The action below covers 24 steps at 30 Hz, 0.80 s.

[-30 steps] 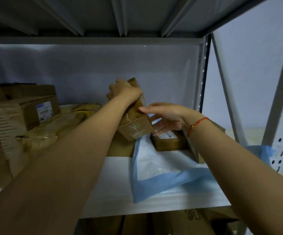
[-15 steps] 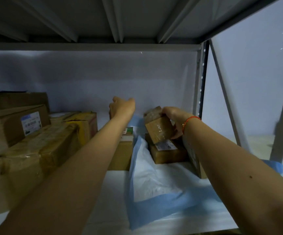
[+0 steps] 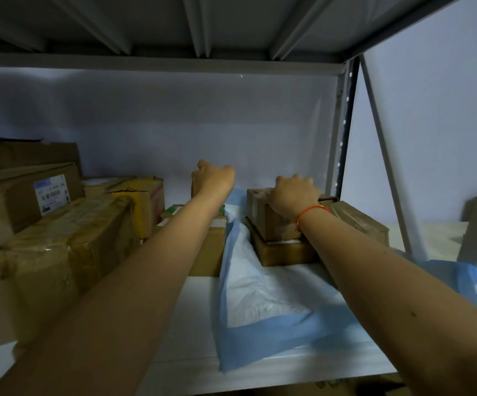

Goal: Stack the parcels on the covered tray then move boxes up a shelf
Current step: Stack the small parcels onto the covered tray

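We saw the small parcel [image 3: 271,220] sitting atop a flatter box [image 3: 284,251] on the blue-edged cover [image 3: 263,304], our right hand [image 3: 295,197] curled over its top. Our left hand [image 3: 213,178] hung fisted, apparently holding nothing, above a taped box [image 3: 207,252]. Cartons [image 3: 60,238] lay at left.

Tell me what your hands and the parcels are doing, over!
Right hand gripping small brown cardboard parcel, stacked on flat brown box. Left hand curled, contents hidden. Nothing blocking.
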Available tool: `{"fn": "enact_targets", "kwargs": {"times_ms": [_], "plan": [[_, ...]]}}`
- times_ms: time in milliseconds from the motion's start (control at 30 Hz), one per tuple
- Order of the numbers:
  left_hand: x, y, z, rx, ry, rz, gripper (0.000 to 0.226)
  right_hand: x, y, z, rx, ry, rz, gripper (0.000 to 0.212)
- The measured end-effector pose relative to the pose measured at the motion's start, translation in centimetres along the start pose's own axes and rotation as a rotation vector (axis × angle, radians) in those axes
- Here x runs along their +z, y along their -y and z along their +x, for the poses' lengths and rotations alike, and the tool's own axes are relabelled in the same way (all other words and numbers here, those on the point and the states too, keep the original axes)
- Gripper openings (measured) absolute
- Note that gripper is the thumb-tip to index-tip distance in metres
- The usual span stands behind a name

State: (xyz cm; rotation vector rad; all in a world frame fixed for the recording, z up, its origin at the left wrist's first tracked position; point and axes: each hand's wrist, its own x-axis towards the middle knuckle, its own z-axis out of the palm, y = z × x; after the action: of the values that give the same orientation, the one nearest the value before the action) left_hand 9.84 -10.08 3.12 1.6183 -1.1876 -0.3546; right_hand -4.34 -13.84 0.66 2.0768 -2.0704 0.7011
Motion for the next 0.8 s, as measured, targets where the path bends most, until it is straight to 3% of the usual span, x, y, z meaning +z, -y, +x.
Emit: {"fn": "enact_targets", "kwargs": {"times_ms": [67,167,300,400,533,667,800], "plan": [[-0.2,0.2,-0.1,-0.003,-0.013,-0.005,0.053,0.4,0.4,0.1,-0.082,0.069,-0.104,0.051],[-1.1,0.6,-0.2,-0.016,-0.065,-0.015,0.049,1.0,0.5,0.0,-0.065,0.167,-0.124,0.047],[-3.0,1.4,0.0,-0.052,-0.169,-0.012,0.041,1.3,1.3,-0.5,-0.106,0.006,-0.110,0.043],[-4.4,2.4,0.0,-0.049,-0.218,-0.060,0.037,1.5,3.7,-0.9,-0.305,-0.119,-0.003,0.044],[-5.9,3.1,-0.5,-0.058,-0.237,-0.081,0.034,2.6,7.6,-1.6,-0.519,0.176,0.068,0.062],[-6.9,3.6,-1.1,-0.021,-0.243,-0.084,0.031,4.4,9.6,-1.9,-0.467,0.419,0.008,0.093],[-7.3,4.1,-1.7,0.033,-0.235,-0.056,0.026,5.4,9.9,-1.5,-0.403,0.494,0.069,0.098]]}}
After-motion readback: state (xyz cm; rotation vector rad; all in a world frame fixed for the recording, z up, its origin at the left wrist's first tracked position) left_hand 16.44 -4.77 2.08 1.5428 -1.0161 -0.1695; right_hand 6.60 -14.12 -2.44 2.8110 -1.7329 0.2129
